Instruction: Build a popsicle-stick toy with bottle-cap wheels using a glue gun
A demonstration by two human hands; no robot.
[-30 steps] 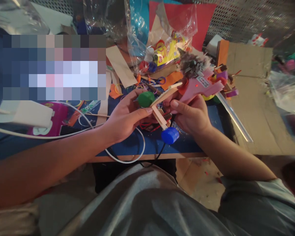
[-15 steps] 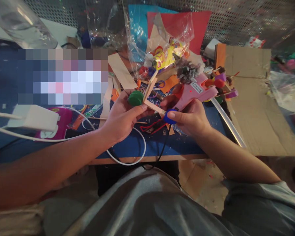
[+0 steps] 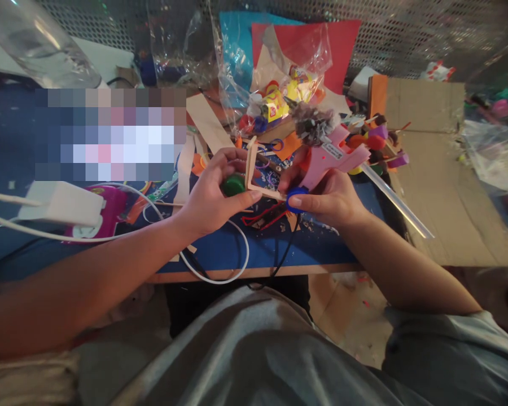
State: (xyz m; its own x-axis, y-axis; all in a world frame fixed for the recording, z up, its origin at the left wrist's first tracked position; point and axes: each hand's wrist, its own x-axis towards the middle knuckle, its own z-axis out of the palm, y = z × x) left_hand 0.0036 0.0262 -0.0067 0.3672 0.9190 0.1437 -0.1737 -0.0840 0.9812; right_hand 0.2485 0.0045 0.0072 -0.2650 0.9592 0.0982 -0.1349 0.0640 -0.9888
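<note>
An angled frame of flat wooden sticks (image 3: 249, 166) has a green bottle cap (image 3: 234, 185) near its bend and a blue bottle cap (image 3: 295, 199) at its right end. My left hand (image 3: 214, 194) is closed on this frame, thumb along its lower stick, with the green cap inside the fingers. In my right hand (image 3: 332, 194) is a pink glue gun (image 3: 336, 156), a clear glue stick (image 3: 395, 198) jutting from its back. That hand's thumb also presses on the blue cap. Grey fuzzy material (image 3: 315, 125) covers the glue gun's nozzle end. Part of the glue gun's grip is hidden by the fingers.
A red-handled cutter (image 3: 265, 217) lies below the frame. A white cable (image 3: 211, 280) loops at the table's front edge, from a white charger (image 3: 59, 206) at left. Cardboard (image 3: 432, 186) covers the right side. Plastic bags (image 3: 232, 62) and coloured sheets stand behind.
The stick frame has turned in my left hand, its upper sticks now more upright and the green cap lower. The glue gun has shifted slightly left, and its glue stick points further right.
</note>
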